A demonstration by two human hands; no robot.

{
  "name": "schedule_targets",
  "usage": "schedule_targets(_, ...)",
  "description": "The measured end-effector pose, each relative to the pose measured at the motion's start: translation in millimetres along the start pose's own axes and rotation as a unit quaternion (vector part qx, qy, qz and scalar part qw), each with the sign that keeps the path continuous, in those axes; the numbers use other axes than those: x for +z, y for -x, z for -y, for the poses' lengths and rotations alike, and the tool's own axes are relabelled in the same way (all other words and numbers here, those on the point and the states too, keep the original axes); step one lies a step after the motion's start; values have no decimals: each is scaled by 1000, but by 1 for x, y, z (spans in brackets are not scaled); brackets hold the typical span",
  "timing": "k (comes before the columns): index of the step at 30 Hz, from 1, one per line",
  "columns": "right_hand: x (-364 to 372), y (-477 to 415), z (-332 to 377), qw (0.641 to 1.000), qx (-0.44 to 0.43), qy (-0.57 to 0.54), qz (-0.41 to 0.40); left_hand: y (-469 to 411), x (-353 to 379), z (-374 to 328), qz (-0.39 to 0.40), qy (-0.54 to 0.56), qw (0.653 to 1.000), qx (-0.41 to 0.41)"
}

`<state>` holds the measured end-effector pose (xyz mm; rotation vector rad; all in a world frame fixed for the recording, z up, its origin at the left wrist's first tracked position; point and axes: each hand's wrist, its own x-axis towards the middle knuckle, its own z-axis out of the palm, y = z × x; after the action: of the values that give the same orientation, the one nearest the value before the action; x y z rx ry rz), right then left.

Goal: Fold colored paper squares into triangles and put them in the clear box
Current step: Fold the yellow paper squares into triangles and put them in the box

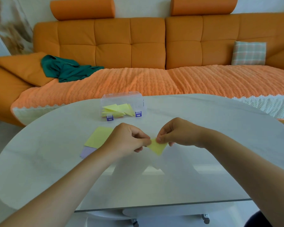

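Note:
A small yellow paper (156,147) hangs above the white table (203,161), folded into a pointed shape with its tip down. My left hand (126,141) pinches its left top corner and my right hand (175,133) pinches its right top corner. Left of my hands a stack of flat paper squares (97,136) lies on the table, yellow on top, with a lilac sheet (86,152) showing beneath. Farther back stands the clear box (123,104) with purple latches, holding several folded yellow triangles.
An orange sofa (138,46) with a textured orange throw runs behind the table. A green cloth (64,68) lies on its left side and a checked cushion (248,53) leans at the right. The table's glass front edge (162,205) is near me.

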<state>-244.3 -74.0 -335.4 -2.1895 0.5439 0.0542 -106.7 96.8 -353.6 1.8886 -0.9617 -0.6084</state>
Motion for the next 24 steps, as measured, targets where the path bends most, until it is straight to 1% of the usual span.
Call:
schedule_targets(2,8,-4,-2,1000,6,28,-5,-2,3,5,6,-66,998,0)
schedule_targets(5,19,-10,-6,991,11,131,-22,-3,9,11,11,-162,987,9)
schedule_targets(8,28,-12,-5,979,8,198,-38,-3,13,11,1,-212,977,21)
schedule_targets(11,33,-10,-2,959,-31,275,-66,-4,13,10,4,-262,964,37)
schedule_targets(13,34,-9,-1,947,-56,306,-80,-4,14,12,11,-266,963,42)
schedule_targets(16,36,-8,0,953,-56,287,-82,-4,15,14,6,-280,957,70)
schedule_targets(19,39,-11,0,960,-43,262,-82,-2,17,18,-4,-281,951,129)
schedule_targets(24,39,-12,-4,976,-16,200,-83,9,25,23,47,-268,937,220)
